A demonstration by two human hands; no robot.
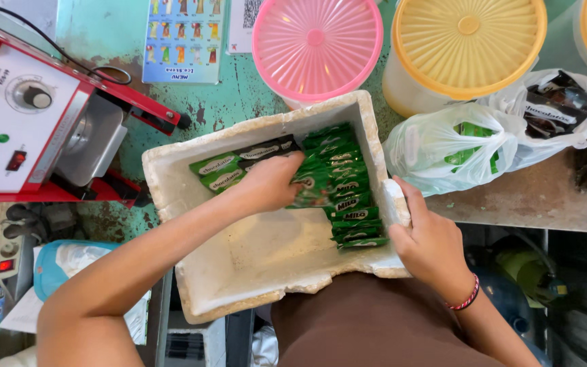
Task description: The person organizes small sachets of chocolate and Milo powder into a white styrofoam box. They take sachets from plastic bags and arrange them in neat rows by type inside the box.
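A worn white foam box [191,272] rests against my lap, half on the counter. Along its right side stand several green drink-powder sachets [351,204] in a row, and a few more sachets [229,170] lie at its far end. My left hand [273,182] reaches into the box and closes its fingers on the green sachets near the middle of the row. My right hand [426,238] grips the box's right wall from outside, a red-and-black cord bracelet on its wrist.
A red and white sealing machine [28,115] stands at left. Behind the box are a pink-lidded tub [317,41] and two yellow-lidded tubs [467,41]. White plastic bags [456,146] with more sachets lie at right. A menu card [181,41] lies on the teal counter.
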